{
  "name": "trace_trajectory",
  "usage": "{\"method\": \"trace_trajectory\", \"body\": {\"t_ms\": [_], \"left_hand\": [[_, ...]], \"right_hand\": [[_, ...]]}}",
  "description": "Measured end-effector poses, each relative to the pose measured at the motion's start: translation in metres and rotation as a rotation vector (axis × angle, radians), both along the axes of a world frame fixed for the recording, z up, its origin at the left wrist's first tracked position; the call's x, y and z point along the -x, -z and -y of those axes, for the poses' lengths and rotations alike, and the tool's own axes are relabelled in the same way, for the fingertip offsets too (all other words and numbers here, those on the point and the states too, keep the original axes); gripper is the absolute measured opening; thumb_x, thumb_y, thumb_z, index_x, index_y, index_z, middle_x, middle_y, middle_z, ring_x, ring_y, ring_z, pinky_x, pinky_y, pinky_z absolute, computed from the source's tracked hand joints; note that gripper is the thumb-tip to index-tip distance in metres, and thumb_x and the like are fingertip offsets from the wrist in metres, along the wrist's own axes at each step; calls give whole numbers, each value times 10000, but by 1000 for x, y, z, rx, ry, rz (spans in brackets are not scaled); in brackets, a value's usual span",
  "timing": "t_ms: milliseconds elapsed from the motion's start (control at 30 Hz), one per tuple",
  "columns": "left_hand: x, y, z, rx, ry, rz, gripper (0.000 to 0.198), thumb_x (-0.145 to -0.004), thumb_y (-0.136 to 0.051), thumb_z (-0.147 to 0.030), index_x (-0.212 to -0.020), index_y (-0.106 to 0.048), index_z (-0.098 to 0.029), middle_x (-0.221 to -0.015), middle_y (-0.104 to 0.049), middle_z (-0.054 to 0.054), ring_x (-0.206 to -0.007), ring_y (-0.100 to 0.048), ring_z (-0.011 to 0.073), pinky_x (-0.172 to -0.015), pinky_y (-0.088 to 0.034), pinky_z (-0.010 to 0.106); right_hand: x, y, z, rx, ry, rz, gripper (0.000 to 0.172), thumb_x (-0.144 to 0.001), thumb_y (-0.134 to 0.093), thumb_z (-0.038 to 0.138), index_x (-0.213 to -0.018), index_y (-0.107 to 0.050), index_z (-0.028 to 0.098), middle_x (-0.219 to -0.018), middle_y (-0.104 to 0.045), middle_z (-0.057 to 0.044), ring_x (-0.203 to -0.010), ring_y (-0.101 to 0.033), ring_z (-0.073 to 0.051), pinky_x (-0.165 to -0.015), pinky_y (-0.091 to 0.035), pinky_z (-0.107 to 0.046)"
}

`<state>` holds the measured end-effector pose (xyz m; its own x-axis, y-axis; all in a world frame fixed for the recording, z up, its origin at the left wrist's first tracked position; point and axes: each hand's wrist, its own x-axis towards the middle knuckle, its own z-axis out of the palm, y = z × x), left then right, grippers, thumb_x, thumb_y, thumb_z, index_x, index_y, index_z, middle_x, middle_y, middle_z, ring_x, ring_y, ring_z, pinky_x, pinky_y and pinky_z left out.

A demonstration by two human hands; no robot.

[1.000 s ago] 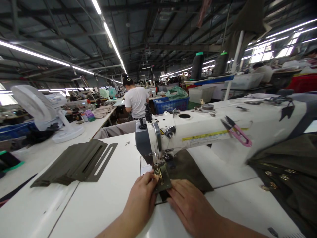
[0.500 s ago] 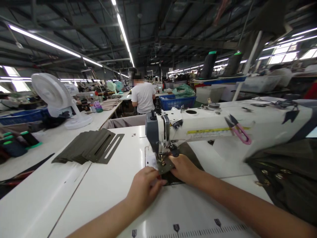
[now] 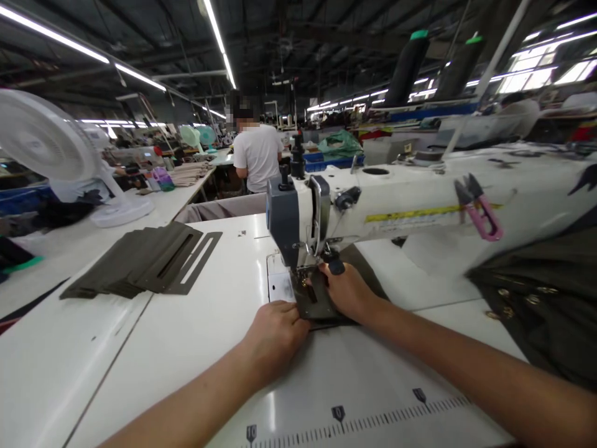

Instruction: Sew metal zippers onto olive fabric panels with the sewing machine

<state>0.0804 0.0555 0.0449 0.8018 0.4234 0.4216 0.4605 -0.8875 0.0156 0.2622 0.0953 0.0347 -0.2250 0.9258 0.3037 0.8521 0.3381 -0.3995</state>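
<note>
A white sewing machine [image 3: 401, 205] stands in front of me on a white table [image 3: 196, 336]. A dark olive fabric piece [image 3: 314, 302] lies under its presser foot. My left hand [image 3: 275, 336] is closed, fingers pinching the near left edge of that piece. My right hand [image 3: 347, 289] rests on the piece just right of the needle, fingers curled against it close to the presser foot. More dark fabric [image 3: 368, 277] spreads behind my right hand.
A stack of cut olive pieces with slots [image 3: 144, 258] lies at the left of the table. A white fan [image 3: 51, 149] stands further left. Pink thread snips [image 3: 480, 205] rest on the machine arm. A dark garment [image 3: 545, 292] hangs at right. A person in a white shirt [image 3: 256, 155] works beyond.
My right hand has moved from the near side of the fabric up to the needle area. My left hand stays on the piece's left edge. The view has shifted closer and lower.
</note>
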Motion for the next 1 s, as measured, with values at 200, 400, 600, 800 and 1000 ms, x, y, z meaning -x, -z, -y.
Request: {"method": "trace_trajectory", "body": {"t_ms": [200,400,600,800,1000], "left_hand": [[0,2,-1,-1,0,-9,268,-863,-370,-126,-824,-636,-135,-668,-640,55,-656,-619,180,-605,-525,318],[0,1,-2,-36,12,-73,248,-833,-384,-123,-836,-632,-130,-693,-659,58,-668,-630,192,-603,-525,333],[1,1,-1,-43,-4,-103,227,-824,-399,-127,-803,-625,-138,-684,-656,46,-627,-618,181,-569,-503,302],[1,4,-1,-8,-10,-55,212,-827,-416,-134,-816,-628,-130,-675,-647,55,-609,-606,200,-554,-495,324],[5,-5,14,-79,-78,6,220,-870,-421,-193,-731,-588,-154,-649,-611,33,-598,-594,166,-568,-496,293]], "right_hand": [[4,0,0,-22,97,75,131,-768,-491,160,-771,-620,138,-861,-667,-117,-789,-615,-229,-676,-421,-271],[8,1,2,-25,213,74,181,-806,-452,194,-792,-620,128,-839,-662,-113,-784,-610,-234,-655,-414,-275],[11,7,-5,-32,266,69,282,-844,-359,181,-753,-624,145,-789,-671,-79,-717,-613,-187,-587,-408,-234],[15,9,-7,-23,311,71,323,-847,-336,164,-757,-643,125,-789,-674,-121,-728,-616,-208,-576,-405,-243],[12,-2,3,-46,219,41,190,-792,-461,147,-754,-647,140,-764,-674,-92,-711,-620,-185,-604,-409,-229]]}}
